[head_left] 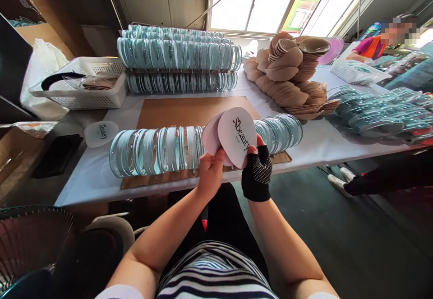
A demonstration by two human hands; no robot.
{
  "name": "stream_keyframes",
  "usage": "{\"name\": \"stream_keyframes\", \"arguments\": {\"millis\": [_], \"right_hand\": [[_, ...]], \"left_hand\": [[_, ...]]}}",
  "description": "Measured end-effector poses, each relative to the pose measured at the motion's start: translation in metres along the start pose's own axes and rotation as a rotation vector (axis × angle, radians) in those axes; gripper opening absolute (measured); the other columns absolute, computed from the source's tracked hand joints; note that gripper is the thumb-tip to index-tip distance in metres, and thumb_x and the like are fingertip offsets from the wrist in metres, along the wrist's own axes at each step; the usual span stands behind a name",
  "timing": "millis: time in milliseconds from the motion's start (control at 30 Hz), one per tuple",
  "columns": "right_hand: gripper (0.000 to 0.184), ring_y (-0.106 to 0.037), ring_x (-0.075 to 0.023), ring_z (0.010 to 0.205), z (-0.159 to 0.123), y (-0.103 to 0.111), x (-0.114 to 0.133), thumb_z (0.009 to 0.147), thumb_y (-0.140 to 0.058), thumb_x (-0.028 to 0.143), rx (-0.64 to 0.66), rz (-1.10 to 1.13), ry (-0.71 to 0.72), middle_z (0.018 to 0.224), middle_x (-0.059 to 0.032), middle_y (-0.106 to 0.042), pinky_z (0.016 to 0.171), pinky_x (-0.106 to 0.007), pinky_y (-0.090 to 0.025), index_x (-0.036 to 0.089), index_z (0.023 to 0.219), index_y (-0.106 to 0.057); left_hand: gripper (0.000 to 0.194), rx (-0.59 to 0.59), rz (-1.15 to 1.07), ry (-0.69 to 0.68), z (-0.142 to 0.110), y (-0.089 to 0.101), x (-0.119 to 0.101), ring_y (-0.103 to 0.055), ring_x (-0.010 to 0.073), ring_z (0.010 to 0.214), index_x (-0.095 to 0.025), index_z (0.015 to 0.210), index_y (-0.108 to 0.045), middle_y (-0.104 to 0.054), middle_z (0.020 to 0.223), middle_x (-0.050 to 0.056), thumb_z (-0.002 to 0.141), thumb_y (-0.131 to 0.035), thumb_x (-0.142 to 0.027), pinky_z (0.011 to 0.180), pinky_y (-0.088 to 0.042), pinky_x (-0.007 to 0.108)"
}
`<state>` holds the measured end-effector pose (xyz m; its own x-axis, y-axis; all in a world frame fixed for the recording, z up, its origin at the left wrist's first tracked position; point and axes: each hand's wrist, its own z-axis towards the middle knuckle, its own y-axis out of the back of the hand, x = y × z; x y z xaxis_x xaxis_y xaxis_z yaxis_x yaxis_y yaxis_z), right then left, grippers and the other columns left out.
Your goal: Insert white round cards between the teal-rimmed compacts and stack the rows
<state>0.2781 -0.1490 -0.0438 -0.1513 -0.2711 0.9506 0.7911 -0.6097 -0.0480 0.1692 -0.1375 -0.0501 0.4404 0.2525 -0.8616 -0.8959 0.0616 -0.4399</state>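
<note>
Both hands hold a pair of white teardrop-shaped printed cards (235,135) marked "Sbeauty", raised in front of me at the table's near edge. My left hand (210,172), bare, grips the lower left of the cards. My right hand (257,169), in a black fingerless glove, pinches their lower right edge. Just behind the cards a row of clear round cases (158,149) lies on a brown board (189,112).
Stacked rows of clear cases (179,55) stand at the back. A pile of beige pads (291,73) is to the right, more cases (379,114) further right. A white basket (81,85) and one loose printed card (100,133) lie left. Another person (375,46) sits far right.
</note>
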Motion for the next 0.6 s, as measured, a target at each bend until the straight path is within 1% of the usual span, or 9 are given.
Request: {"name": "stream_keyframes", "arguments": {"millis": [33,100,167,200,233,333,400,500,600], "right_hand": [[0.061,-0.058,-0.0229,0.117,0.0,0.001,0.0,0.087,-0.055,0.051,-0.022,-0.028,0.02,0.133,-0.0127,-0.059,0.102,-0.043,-0.045,0.017,0.137,-0.053],[0.059,-0.057,-0.0226,0.118,0.001,0.002,0.0,0.087,-0.056,0.05,-0.06,-0.023,0.037,0.134,-0.0116,-0.058,0.103,-0.043,-0.045,0.018,0.136,-0.054],[0.058,-0.057,-0.022,0.117,0.003,0.004,0.003,0.087,-0.055,0.05,-0.091,0.06,0.03,0.134,-0.0108,-0.058,0.101,-0.042,-0.047,0.02,0.137,-0.052],[0.059,-0.059,-0.0217,0.114,0.004,0.004,0.005,0.087,-0.055,0.05,-0.102,0.11,0.024,0.133,-0.0108,-0.058,0.099,-0.042,-0.048,0.02,0.138,-0.051],[0.059,-0.06,-0.0213,0.112,0.005,0.004,0.008,0.088,-0.054,0.05,-0.11,0.148,0.022,0.131,-0.0111,-0.059,0.096,-0.041,-0.049,0.019,0.138,-0.05],[0.057,-0.061,-0.0207,0.11,0.007,0.002,0.016,0.09,-0.049,0.05,-0.139,0.106,0.047,0.129,-0.0115,-0.059,0.094,-0.039,-0.05,0.018,0.138,-0.049],[0.055,-0.06,-0.0207,0.11,0.008,0.0,0.018,0.091,-0.048,0.049,-0.152,0.029,0.057,0.128,-0.0112,-0.06,0.094,-0.039,-0.049,0.018,0.136,-0.051],[0.053,-0.061,-0.0206,0.107,0.01,-0.002,0.015,0.089,-0.049,0.048,-0.11,0.023,0.035,0.125,-0.0115,-0.061,0.092,-0.038,-0.05,0.017,0.132,-0.053],[0.051,-0.063,-0.0205,0.1,0.015,0.002,0.012,0.087,-0.052,0.045,-0.039,-0.022,0.053,0.12,-0.0125,-0.063,0.086,-0.038,-0.053,0.015,0.127,-0.055]], "left_hand": [[0.035,-0.014,0.042,-0.017,0.002,0.001,-0.001,-0.067,0.0204,0.089,-0.018,0.09,-0.071,-0.072,0.086,0.005,0.086,-0.062,-0.052,0.083,-0.053,0.031],[0.04,-0.05,0.13,-0.087,0.008,0.005,-0.007,-0.065,0.0224,0.106,-0.022,0.115,-0.066,-0.07,0.113,0.007,0.086,-0.064,-0.05,0.095,-0.05,0.034],[0.062,-0.075,0.187,-0.184,0.016,0.01,-0.015,-0.056,0.0224,0.125,-0.031,0.141,-0.046,-0.052,0.144,0.006,0.084,-0.067,-0.045,0.107,-0.044,0.036],[0.07,-0.074,0.208,-0.222,0.02,0.013,-0.019,-0.051,0.0218,0.13,-0.036,0.147,-0.037,-0.044,0.152,0.004,0.084,-0.068,-0.044,0.11,-0.041,0.036],[0.07,-0.061,0.234,-0.241,0.023,0.015,-0.022,-0.049,0.0214,0.133,-0.038,0.148,-0.035,-0.041,0.154,0.003,0.086,-0.067,-0.043,0.111,-0.039,0.035],[0.042,0.04,0.355,-0.235,0.024,0.019,-0.026,-0.059,0.0218,0.12,-0.031,0.13,-0.061,-0.064,0.131,0.005,0.09,-0.059,-0.045,0.105,-0.045,0.035],[0.034,0.119,0.417,-0.254,0.02,0.017,-0.027,-0.066,0.0221,0.106,-0.025,0.111,-0.073,-0.073,0.11,0.007,0.089,-0.06,-0.048,0.094,-0.05,0.034],[0.026,0.133,0.481,-0.339,0.013,0.013,-0.031,-0.067,0.0193,0.089,-0.023,0.093,-0.077,-0.075,0.091,0.006,0.083,-0.069,-0.044,0.082,-0.051,0.03],[0.021,0.09,0.514,-0.272,0.014,0.014,-0.035,-0.06,0.0141,0.068,-0.021,0.078,-0.076,-0.068,0.07,0.002,0.082,-0.069,-0.04,0.065,-0.045,0.025]]}}
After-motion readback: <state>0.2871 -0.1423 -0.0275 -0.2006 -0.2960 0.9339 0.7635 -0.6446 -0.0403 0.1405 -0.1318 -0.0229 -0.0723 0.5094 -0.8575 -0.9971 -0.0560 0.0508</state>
